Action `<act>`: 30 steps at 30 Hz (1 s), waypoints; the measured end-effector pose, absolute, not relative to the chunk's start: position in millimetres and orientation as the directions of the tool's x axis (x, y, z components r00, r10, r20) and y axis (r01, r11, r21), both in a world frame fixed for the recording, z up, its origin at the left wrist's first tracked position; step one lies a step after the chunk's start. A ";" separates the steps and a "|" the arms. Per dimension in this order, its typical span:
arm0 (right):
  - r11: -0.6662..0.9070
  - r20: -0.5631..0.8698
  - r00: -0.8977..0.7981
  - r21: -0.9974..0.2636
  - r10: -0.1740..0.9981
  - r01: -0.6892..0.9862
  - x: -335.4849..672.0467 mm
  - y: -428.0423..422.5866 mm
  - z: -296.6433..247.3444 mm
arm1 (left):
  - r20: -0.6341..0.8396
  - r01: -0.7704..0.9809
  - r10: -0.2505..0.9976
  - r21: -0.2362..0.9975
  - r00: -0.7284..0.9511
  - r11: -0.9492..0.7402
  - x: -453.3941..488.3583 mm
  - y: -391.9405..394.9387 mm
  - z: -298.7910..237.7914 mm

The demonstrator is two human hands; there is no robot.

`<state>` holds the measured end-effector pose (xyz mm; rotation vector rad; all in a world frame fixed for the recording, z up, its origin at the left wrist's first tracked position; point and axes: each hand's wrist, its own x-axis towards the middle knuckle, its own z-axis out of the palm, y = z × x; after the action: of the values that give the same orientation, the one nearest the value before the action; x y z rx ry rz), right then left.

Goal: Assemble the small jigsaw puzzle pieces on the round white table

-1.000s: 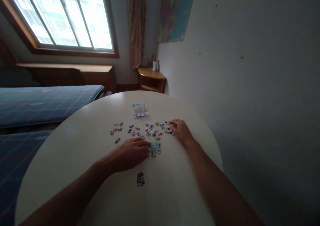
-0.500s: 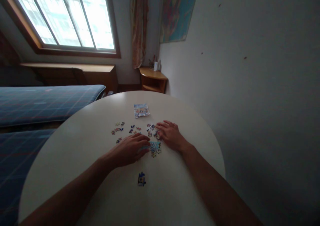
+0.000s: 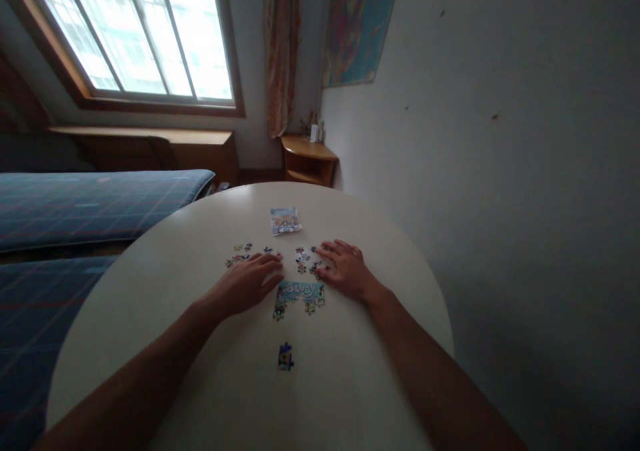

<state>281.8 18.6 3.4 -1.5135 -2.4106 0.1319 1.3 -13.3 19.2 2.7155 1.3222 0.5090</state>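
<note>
My left hand [image 3: 251, 282] is over the loose puzzle pieces [image 3: 239, 259] on the left, fingers stretched out and thumb apart, hiding some of them. Fingers spread, my right hand [image 3: 346, 269] rests at the right edge of another group of loose pieces [image 3: 302, 260] and touches or covers a few. Between and just below the hands lies a partly joined jigsaw puzzle [image 3: 300, 292], a light blue strip with lettering and pieces hanging down at both ends. Nearer to me is a small joined dark blue puzzle section [image 3: 285, 357].
A picture sheet [image 3: 285, 221] lies beyond the pieces on the round white table [image 3: 200, 384]. Left of the table is a blue plaid mattress [image 3: 100, 204]. A wooden corner shelf [image 3: 310, 147] stands behind it, and a bare wall [image 3: 500, 238] runs along the right.
My left hand has moved left and away from me, off the joined puzzle onto the loose pieces, uncovering the strip's left end. My right hand stays about where it was.
</note>
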 end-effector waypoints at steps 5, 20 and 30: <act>0.368 0.227 -0.316 -0.245 0.921 0.897 286.0 20.9 4.3 | 0.273 0.805 0.810 0.164 0.519 -0.570 -2.9 -8.8 15.9; 0.463 0.264 -0.397 -0.280 0.879 0.841 281.9 17.4 4.9 | 0.210 0.661 0.701 0.234 0.681 -0.713 19.0 -13.8 9.0; 0.434 0.287 -0.352 -0.313 0.891 0.844 293.1 20.1 7.0 | 0.292 0.769 0.779 0.177 0.555 -0.614 13.8 -13.3 16.8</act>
<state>293.1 20.1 7.0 -1.4703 -2.2804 0.1540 13.8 -13.3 16.8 2.7448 1.3675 0.5379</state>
